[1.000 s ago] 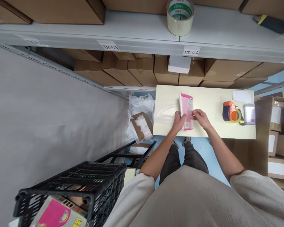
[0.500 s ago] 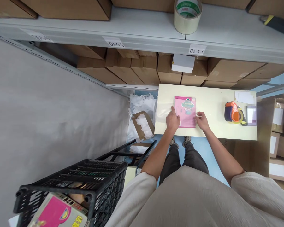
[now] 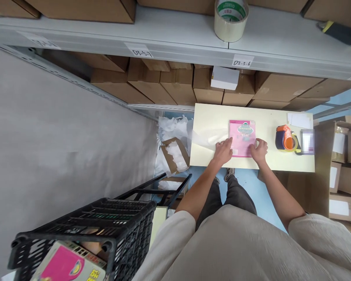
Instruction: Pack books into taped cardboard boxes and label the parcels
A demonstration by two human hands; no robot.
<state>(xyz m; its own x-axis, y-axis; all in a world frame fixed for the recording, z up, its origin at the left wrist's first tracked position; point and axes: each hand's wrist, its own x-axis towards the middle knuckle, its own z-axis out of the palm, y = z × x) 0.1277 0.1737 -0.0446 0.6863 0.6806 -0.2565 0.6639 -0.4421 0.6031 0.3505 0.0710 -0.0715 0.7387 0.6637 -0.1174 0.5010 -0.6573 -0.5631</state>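
Where the pink booklet (image 3: 242, 134) lies: flat, printed cover up, on the pale surface (image 3: 286, 162), between the fingers of the left hand (image 3: 223, 153) and those of the right hand (image 3: 260, 152), touching both.
Left hand: fingers nearly together and extended, tips at the booklet's lower left side; whether anything is pinched there cannot be told.
Right hand: thumb at the booklet's lower right edge, other fingers curled alongside; whether they grip from below is hidden.
Pink booklet's handling: likely light, thin and somewhat bendy, its smooth cover apt to slide; the corners look easiest to crease.
Pink booklet's hold: best taken by both side edges, thumbs above and fingers beneath, with gentle, even pressure.
Clear film (image 3: 206, 139): loosely spread just left of the left fingers, probably flimsy and slippery.
Tape dispenser (image 3: 284, 134): orange and dark, well to the right of the right fingers, white slips (image 3: 300, 120) just beyond it.
Cardboard boxes (image 3: 175, 88): lined up on a shelf beyond both sets of fingers.
Black crate (image 3: 134, 222): well left of the left fingers, nearer the body.
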